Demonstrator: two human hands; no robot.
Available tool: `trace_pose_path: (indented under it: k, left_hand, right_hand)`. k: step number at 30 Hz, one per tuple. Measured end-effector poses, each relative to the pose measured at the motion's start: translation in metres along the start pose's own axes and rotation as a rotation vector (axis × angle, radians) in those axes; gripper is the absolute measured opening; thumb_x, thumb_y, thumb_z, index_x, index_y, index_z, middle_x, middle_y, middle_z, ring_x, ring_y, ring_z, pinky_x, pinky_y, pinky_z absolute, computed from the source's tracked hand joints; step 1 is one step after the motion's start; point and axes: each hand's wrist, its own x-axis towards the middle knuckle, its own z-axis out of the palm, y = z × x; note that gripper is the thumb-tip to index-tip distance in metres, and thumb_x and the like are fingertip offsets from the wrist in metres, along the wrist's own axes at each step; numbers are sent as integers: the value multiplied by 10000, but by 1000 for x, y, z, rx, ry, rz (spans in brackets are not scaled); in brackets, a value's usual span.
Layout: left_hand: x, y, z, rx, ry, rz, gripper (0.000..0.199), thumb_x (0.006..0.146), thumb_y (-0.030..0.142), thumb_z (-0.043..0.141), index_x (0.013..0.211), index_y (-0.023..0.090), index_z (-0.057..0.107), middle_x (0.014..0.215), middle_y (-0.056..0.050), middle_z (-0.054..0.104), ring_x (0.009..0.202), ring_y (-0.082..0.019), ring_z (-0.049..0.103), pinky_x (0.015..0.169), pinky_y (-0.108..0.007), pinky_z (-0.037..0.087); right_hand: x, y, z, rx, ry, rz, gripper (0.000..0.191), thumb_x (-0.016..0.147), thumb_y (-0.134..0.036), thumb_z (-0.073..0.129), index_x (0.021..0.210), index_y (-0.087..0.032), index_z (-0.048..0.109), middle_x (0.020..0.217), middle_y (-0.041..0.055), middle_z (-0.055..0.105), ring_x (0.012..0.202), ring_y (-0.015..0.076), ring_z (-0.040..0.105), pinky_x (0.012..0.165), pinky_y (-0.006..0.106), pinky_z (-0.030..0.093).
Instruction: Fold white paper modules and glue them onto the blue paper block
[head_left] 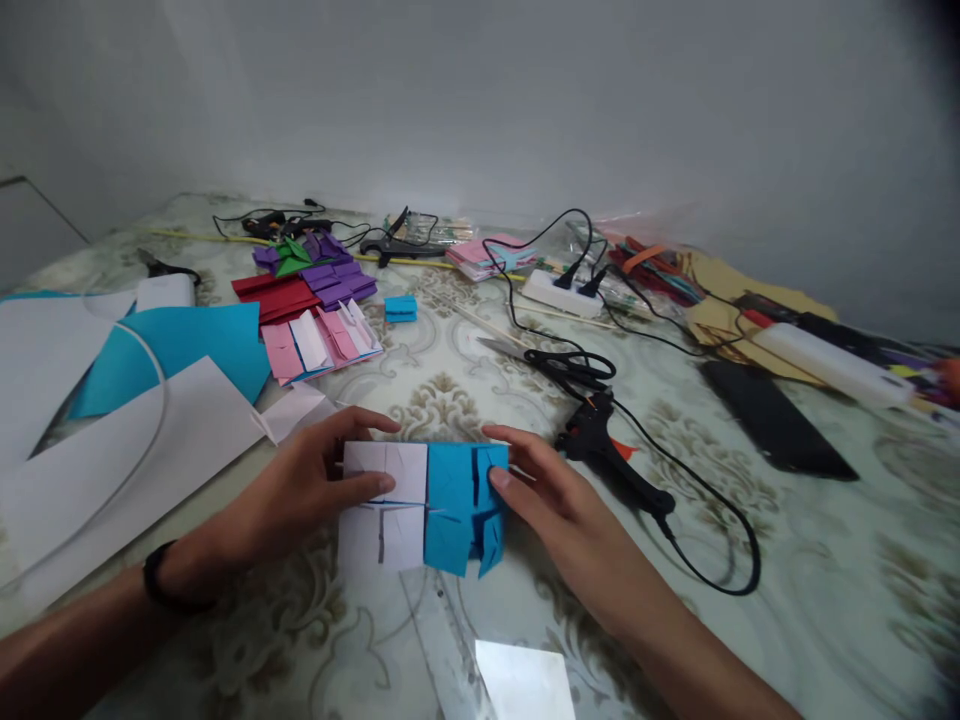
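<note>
While facing grey wall (450, 110) across floral table (810, 560), pinching one white-blue card (439, 492) with left hand (300, 490) and right hand (559, 495); one phone (776, 420) at frame right.

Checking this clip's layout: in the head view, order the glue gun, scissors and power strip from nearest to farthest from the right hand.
1. Glue gun: just beyond the right hand, to its right.
2. Scissors: behind the glue gun.
3. Power strip: behind the scissors, farthest back.
</note>
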Motion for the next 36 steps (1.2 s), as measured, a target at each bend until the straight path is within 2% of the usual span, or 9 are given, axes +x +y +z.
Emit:
trace_pose_path:
  k: [4,8,14,17,20,22,25,28,36]
  left_hand:
    - [0,1,0,7,71,31,401,867,406,785,1213,249,658,931,-8,655,767,-172,627,600,-242,491]
    - [-1,3,0,-59,5,34,379,846,404,809,1169,245,691,984,-20,693,800,-184,647,635,-255,511]
    - [1,5,1,-44,-32,-5,336,866,420,794,1146,240,749,1044,-32,768,891,-225,696,694,-288,541]
    - [2,4,2,-52,-54,-23,370,880,428,781,1200,246,753,1101,-38,789,949,-251,720,745,-315,563]
    - [2,2,4,-83,-74,-29,391,892,414,778,1249,263,732,1112,-27,790,950,-243,730,751,-308,567]
    - [2,0,5,-102,-102,-26,365,911,416,762,1235,251,733,1112,-32,788,956,-241,730,774,-313,571]
    - [4,-4,4,-115,-148,-36,340,929,434,738,1191,218,737,1105,-49,784,968,-248,726,810,-331,573]
    - [7,-11,2,-54,-97,11,349,898,427,766,1172,213,729,1084,-45,768,943,-235,711,766,-305,553]
    - [10,-17,3,90,12,120,391,889,397,746,1236,225,697,1136,-56,757,934,-226,706,752,-298,535]
  right_hand:
    - [1,0,3,69,-106,58,461,933,-518,706,1293,-264,572,1125,60,772,1001,225,730,873,358,604]
    - [0,-1,3,111,-121,62,367,938,-486,712,1193,-249,596,1043,45,786,874,199,724,754,323,610]
    - [-3,-3,1,104,-116,70,570,933,-469,721,1423,-269,509,966,28,781,808,194,708,720,325,605]
    - [-5,-3,3,14,-97,45,605,971,-478,657,1505,-286,447,918,16,746,765,197,692,668,317,586]
    - [-7,-1,4,-216,1,-73,540,1022,-470,564,1518,-293,448,889,17,705,720,194,654,602,294,533]
    - [-8,2,4,-342,54,-150,487,1044,-469,512,1496,-289,478,950,42,715,760,206,661,642,314,535]
    - [-7,5,5,-444,76,-200,451,1063,-493,457,1463,-293,518,1177,90,727,963,253,698,838,397,561]
    - [-4,8,5,-521,66,-225,482,1050,-531,467,1454,-278,544,1326,115,692,1104,295,682,976,470,534]
    - [5,11,0,-331,-30,-167,583,986,-517,630,1513,-295,523,1398,94,664,993,242,719,866,391,611]
